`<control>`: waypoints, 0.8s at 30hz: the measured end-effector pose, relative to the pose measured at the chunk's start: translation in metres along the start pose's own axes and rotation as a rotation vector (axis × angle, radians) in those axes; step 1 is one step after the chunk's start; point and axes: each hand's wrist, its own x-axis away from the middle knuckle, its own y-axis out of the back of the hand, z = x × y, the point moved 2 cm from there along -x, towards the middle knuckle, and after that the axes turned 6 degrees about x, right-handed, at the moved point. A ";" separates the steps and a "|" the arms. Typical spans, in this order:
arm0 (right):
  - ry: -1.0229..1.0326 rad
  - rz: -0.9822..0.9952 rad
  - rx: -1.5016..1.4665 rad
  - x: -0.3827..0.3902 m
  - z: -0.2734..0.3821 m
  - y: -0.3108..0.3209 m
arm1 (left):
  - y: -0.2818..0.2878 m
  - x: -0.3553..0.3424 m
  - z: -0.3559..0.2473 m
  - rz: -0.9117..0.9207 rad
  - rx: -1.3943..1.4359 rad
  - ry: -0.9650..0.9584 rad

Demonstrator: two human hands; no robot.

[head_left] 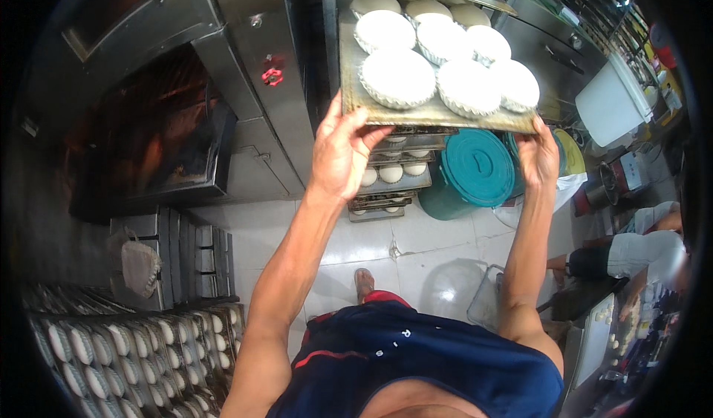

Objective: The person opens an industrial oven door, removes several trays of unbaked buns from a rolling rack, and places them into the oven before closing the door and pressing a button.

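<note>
A metal baking tray [445, 121] spans between my two hands, its near edge toward me and its far part inside a tall rack [332, 39]. On it sit several round, pale dough pieces [397, 76] in fluted paper cups. My left hand [341, 151] grips the tray's near left corner, thumb on top and fingers beneath. At the near right corner my right hand [538, 154] closes on the tray's edge, its fingers partly hidden below. Under the tray, lower trays of dough pieces [391, 173] show in the rack.
At left stands a steel oven [260, 132] with an open, glowing chamber [156, 132]. A teal lidded bin [475, 169] stands under the tray's right side. Trays of cupped dough [111, 358] fill the lower left. Other people [646, 251] work at the right by a table [594, 340].
</note>
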 end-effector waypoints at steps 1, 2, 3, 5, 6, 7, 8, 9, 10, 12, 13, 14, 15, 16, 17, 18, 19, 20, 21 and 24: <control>0.005 -0.025 0.000 0.016 0.002 -0.002 | -0.002 0.014 -0.004 0.004 0.002 0.010; 0.006 -0.037 0.000 0.032 0.003 -0.002 | -0.003 0.028 -0.007 0.008 0.004 0.021; 0.013 -0.052 0.002 0.049 0.006 0.002 | -0.006 0.042 -0.009 -0.002 0.006 0.031; 0.024 -0.089 -0.003 0.081 0.011 0.011 | -0.010 0.069 -0.015 0.010 0.023 0.049; 0.032 -0.104 0.002 0.098 0.013 0.008 | -0.012 0.083 -0.019 0.015 0.008 0.064; 0.040 -0.118 0.006 0.116 0.018 0.002 | -0.014 0.096 -0.024 0.026 0.017 0.068; 0.047 -0.132 0.011 0.134 0.022 -0.002 | -0.016 0.108 -0.028 0.037 0.025 0.070; 0.054 -0.145 0.015 0.151 0.026 -0.006 | -0.019 0.121 -0.034 0.052 0.034 0.070; 0.056 -0.157 0.027 0.168 0.027 -0.007 | -0.019 0.134 -0.038 0.064 0.038 0.081; 0.059 -0.177 0.058 0.206 0.032 -0.009 | -0.019 0.160 -0.047 0.086 0.052 0.100; 0.059 -0.148 0.068 0.224 0.035 -0.016 | -0.023 0.176 -0.054 0.075 0.043 0.109; 0.057 -0.117 0.077 0.242 0.038 -0.023 | -0.025 0.190 -0.061 0.076 0.052 0.114; 0.063 -0.123 0.064 0.261 0.043 -0.016 | -0.026 0.206 -0.068 0.077 0.066 0.125; 0.043 -0.089 0.032 0.275 0.046 -0.026 | -0.027 0.221 -0.075 0.074 0.074 0.135; 0.034 -0.083 0.021 0.287 0.047 -0.034 | -0.026 0.236 -0.084 0.060 0.057 0.138; 0.033 -0.087 0.011 0.302 0.049 -0.041 | -0.026 0.251 -0.093 0.036 0.048 0.137; 0.023 -0.093 0.000 0.313 0.047 -0.050 | -0.025 0.267 -0.104 0.012 0.039 0.135; -0.002 -0.065 0.007 0.322 0.045 -0.062 | -0.025 0.283 -0.115 -0.013 0.029 0.132; -0.018 -0.040 0.014 0.331 0.043 -0.074 | -0.026 0.297 -0.128 -0.055 -0.004 0.123; -0.072 -0.003 0.062 0.350 0.024 -0.105 | -0.018 0.337 -0.161 -0.114 -0.032 0.033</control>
